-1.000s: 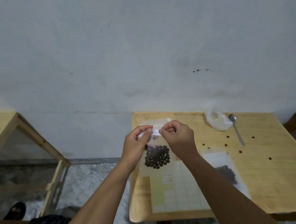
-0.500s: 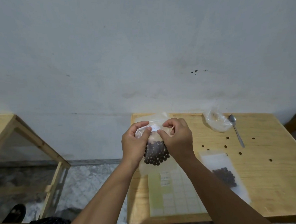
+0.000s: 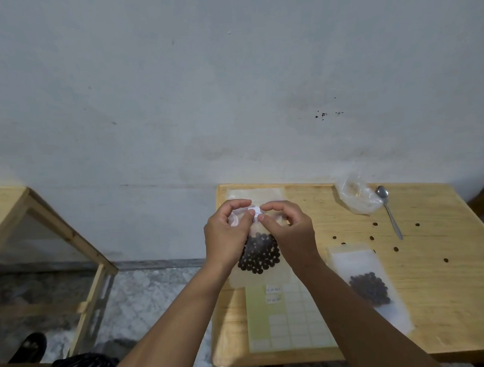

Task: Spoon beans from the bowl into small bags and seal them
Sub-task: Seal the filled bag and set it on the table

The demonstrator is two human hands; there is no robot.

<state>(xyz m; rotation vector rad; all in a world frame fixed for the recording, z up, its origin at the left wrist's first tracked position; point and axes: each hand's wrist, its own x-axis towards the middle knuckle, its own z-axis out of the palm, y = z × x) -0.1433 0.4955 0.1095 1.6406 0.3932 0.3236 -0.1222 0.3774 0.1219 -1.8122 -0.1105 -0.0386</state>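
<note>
A small clear bag (image 3: pixel 259 256) with dark beans in its lower half hangs above the wooden table (image 3: pixel 446 292). My left hand (image 3: pixel 227 235) pinches the bag's top at the left. My right hand (image 3: pixel 290 231) pinches the top at the right, fingertips meeting on a small white label (image 3: pixel 254 211). A second bag of beans (image 3: pixel 367 286) lies flat on the table to the right. The spoon (image 3: pixel 390 211) lies at the back right beside a crumpled clear bag (image 3: pixel 356 196). No bowl is in view.
A sheet of white labels (image 3: pixel 288 319) lies at the table's front edge under my forearms. Several loose beans (image 3: pixel 375 224) are scattered near the spoon. A wooden frame (image 3: pixel 53 223) stands to the left, a dark shoe (image 3: pixel 29 346) on the floor.
Both hands have drawn together on the bag's top, fingertips now meeting over the white label. The bag hangs slightly lower and nearer to me.
</note>
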